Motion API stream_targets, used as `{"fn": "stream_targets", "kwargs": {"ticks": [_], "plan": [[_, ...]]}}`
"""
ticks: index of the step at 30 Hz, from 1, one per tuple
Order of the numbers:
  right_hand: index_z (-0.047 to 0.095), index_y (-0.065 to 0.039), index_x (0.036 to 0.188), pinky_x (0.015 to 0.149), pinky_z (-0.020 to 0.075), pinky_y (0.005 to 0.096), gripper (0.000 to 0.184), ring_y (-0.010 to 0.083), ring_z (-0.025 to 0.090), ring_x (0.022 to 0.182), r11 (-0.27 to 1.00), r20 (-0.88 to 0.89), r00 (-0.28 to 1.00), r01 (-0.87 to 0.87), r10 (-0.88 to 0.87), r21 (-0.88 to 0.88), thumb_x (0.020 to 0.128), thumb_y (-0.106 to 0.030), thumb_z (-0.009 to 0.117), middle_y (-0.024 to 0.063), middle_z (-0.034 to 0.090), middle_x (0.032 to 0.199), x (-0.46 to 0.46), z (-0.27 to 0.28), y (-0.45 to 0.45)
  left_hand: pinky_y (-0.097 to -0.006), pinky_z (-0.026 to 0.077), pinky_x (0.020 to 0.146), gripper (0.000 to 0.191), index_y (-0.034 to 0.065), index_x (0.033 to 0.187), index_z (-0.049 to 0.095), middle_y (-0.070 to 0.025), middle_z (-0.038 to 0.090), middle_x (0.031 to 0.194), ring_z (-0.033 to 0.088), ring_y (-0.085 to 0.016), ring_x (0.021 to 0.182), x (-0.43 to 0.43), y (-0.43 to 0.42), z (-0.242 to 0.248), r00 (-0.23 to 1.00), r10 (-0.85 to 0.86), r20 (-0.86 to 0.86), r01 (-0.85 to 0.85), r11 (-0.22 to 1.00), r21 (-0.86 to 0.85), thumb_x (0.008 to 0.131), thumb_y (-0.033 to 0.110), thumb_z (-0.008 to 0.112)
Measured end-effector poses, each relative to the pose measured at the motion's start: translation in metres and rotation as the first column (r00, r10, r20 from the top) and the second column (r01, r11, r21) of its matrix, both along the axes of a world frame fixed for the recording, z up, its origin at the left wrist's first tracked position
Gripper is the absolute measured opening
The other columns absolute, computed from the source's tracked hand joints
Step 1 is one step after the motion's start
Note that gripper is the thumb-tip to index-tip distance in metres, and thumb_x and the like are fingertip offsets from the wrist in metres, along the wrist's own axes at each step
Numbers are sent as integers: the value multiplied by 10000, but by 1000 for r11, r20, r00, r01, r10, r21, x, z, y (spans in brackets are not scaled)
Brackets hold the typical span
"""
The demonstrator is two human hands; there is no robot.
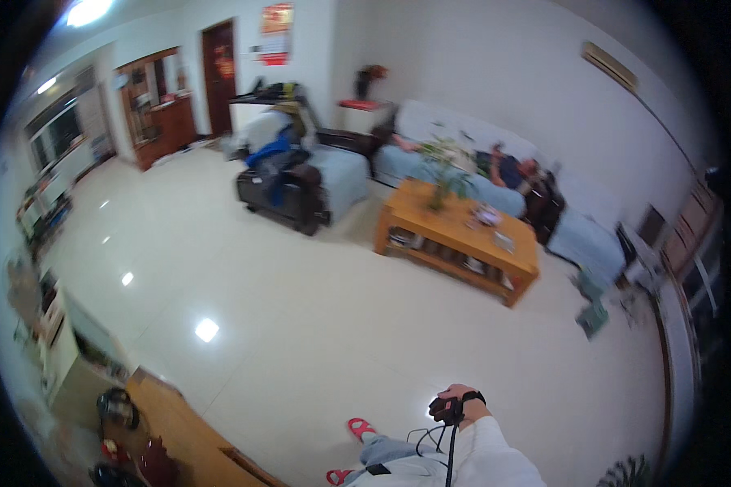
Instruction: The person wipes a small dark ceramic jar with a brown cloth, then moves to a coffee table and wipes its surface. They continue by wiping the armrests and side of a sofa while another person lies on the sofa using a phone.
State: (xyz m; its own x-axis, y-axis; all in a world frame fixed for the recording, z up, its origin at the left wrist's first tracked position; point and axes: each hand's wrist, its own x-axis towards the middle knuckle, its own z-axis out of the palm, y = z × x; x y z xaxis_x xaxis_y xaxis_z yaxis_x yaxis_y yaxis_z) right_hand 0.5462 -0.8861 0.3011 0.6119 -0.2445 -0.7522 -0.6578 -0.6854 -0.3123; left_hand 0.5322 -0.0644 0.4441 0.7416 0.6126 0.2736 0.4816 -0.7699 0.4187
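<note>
My right hand [461, 394] is low in the picture, right of centre, in front of my body in a white sleeve. A black strap is around its wrist, and a dark device [446, 411] with black cables hangs at its palm side. Its fingers look curled, but whether they grip the device is not plain. My left hand is out of view. Below me are my legs in light blue trousers and red sandals [360, 428] on glossy pale floor tiles.
Ahead stands a wooden coffee table [463, 234] with a potted plant; behind it a person lies on a covered sofa [499, 196]. A cluttered armchair [341, 176] stands left of it. A wooden cabinet top [189, 426] holding dark objects is at lower left, a green object [592, 319] at right.
</note>
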Motion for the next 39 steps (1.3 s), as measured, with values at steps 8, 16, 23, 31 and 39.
{"fn": "stream_targets", "kwargs": {"ticks": [8, 16, 23, 31, 39], "plan": [[687, -62, 1057, 863, 488, 386, 615, 285, 643, 978, 913, -116, 912, 371, -393, -169, 760, -594, 604, 139, 680, 1060, -197, -5, -123, -438, 455, 902, 358, 46, 1115, 575, -161, 606, 1090, 560, -359, 1061, 104, -231, -24, 808, -589, -28, 576, 798, -180, 841, 275, 596], [652, -81, 1066, 902, 489, 399, 508, 309, 620, 1036, 387, 406, 500, 861, -765, -331, 759, -486, 650, 143, 670, 1060, -296, 37, -255, -436, 471, 878, 316, 60, 1088, 590, -138, 623, 1057, 577, -352, 1034, 77, -460, -110, 345, -862, -372, 713, 499, -493, 830, 241, 606], [666, -60, 1111, 960, 442, 397, 728, 341, 589, 1084, 700, -41, 725, 648, -688, -300, 744, -678, 555, 177, 632, 1158, -307, 1, -332, -435, 485, 857, 281, 72, 1063, 604, -119, 638, 1029, 592, -346, 1011, 40, -522, -189, 54, -748, -662, 558, 572, -601, 820, 212, 615], [658, -17, 1035, 842, 494, 417, 577, 362, 624, 958, 911, 452, 811, 413, -371, 6, 767, -528, 639, 207, 659, 1008, -124, 48, -384, -454, 516, 789, 228, 81, 957, 651, -144, 663, 968, 625, -346, 930, 145, -593, -178, -164, -596, -786, 986, -90, -138, 903, 178, 452], [582, -110, 1218, 838, 477, 411, 452, 386, 576, 959, 989, 869, 486, 149, -95, 24, 863, -386, 616, 209, 606, 1024, 52, 190, -401, -402, 380, 1033, 707, 12, 1340, 412, -215, 453, 1350, 443, -353, 1248, 249, -963, -6, -213, -975, 65, 960, -221, -173, 773, 283, 736]]}}
